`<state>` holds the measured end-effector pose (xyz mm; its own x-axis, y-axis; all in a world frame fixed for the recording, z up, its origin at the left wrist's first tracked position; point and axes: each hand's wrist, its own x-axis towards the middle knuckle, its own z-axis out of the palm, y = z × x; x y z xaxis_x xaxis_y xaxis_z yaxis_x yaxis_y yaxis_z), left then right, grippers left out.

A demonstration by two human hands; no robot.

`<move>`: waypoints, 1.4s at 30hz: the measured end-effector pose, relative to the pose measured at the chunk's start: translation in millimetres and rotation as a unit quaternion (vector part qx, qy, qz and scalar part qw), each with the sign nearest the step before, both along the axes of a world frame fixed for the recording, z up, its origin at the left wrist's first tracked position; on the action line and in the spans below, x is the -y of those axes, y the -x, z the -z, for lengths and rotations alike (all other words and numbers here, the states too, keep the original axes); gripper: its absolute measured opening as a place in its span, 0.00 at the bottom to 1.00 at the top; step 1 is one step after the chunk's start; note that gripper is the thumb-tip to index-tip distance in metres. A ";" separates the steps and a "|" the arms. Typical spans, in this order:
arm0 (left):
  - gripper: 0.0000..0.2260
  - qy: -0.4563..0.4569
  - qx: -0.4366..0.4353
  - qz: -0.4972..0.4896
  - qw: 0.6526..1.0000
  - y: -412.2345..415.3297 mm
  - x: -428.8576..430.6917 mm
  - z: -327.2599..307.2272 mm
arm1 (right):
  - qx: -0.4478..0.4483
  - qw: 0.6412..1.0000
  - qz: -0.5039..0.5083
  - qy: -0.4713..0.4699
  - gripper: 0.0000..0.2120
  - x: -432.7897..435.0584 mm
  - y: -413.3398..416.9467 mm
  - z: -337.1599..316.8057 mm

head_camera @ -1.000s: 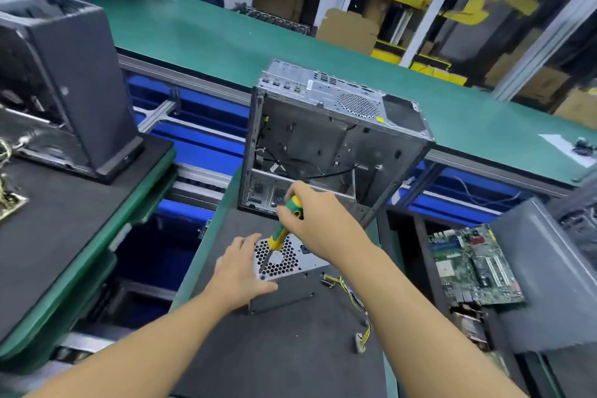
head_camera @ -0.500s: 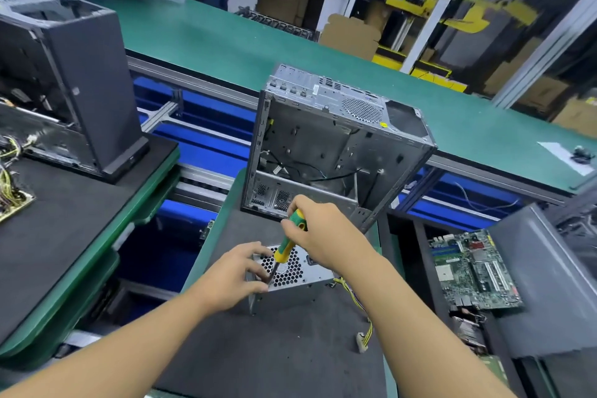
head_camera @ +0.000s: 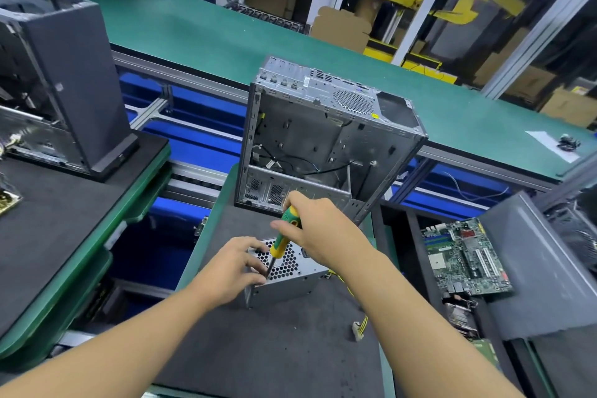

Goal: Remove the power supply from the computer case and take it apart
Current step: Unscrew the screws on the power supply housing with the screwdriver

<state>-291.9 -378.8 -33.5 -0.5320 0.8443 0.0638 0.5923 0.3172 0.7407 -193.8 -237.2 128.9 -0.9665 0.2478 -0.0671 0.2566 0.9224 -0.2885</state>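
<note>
The grey power supply (head_camera: 290, 281) lies on the black mat in front of the open, empty metal computer case (head_camera: 323, 136). Its perforated fan grille faces up. My left hand (head_camera: 231, 268) grips the supply's near left corner. My right hand (head_camera: 319, 229) holds a green and yellow screwdriver (head_camera: 284, 236), its tip down at the grille's left edge beside my left fingers. Yellow and black cables with a white connector (head_camera: 357, 331) trail from the supply to the right.
A second dark case (head_camera: 64, 84) stands on the left bench. A green conveyor belt (head_camera: 226, 35) runs behind the case. Circuit boards (head_camera: 465, 255) lie in a bin at the right, beside a grey panel (head_camera: 542, 268).
My left hand slid from on top of the supply to its left corner. The screwdriver tip moved toward the grille's left edge.
</note>
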 end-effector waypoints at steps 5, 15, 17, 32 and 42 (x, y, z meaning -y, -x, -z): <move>0.05 0.010 0.023 0.012 1.000 4.8 4.1 -7.7 | -0.004 1.000 0.015 -0.009 0.18 2.7 1.1 0.4; 0.04 0.020 0.023 0.026 0.999 10.6 2.5 -2.6 | 0.011 1.000 0.009 -0.016 0.17 6.1 0.1 -1.3; 0.04 0.022 0.024 0.027 0.999 11.8 2.9 -2.4 | 0.010 1.000 0.014 -0.013 0.17 4.9 -1.1 -1.4; 0.03 0.008 0.016 0.022 1.000 11.1 1.2 3.5 | 0.009 1.000 0.009 -0.008 0.17 3.0 -0.3 1.2; 0.30 -0.076 0.279 -0.086 0.954 15.1 6.2 3.5 | 0.027 0.981 -0.045 -0.188 0.20 22.4 -2.0 -3.3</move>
<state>-307.1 -385.0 -37.0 -0.6487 0.7452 -0.1544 0.0424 0.2380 0.9703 -191.7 -259.6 132.1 -0.9830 0.1794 -0.0382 0.1755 0.9805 0.0883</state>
